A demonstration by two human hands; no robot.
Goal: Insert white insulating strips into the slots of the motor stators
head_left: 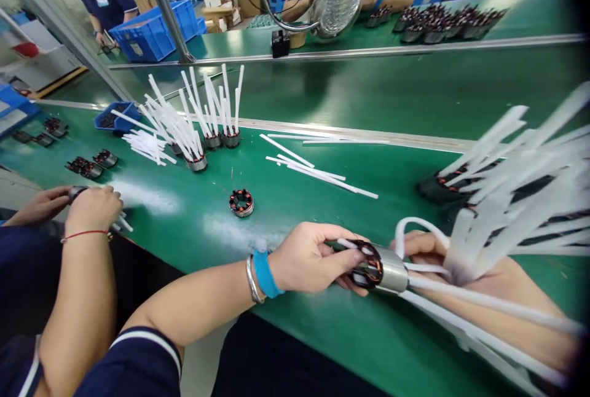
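My left hand [318,259] is closed around one end of a motor stator [391,269], a metal ring with black insulation and copper windings. The stator lies on its side above the bench, and long white strips [483,311] stick out of its right end. A short white end shows near my left thumb. My right hand [498,286] is curled beside that right end, at a bent white strip [417,223]. A fanned bunch of white strips [479,234] comes together at its palm. Those strips partly hide its fingers.
Loose white strips [318,171] and a single stator [241,202] lie on the green bench. Stators bristling with strips [196,162] stand farther left; another [437,188] is at right. A co-worker's hands [92,208] hold a part at left. A blue bin [104,119] sits behind.
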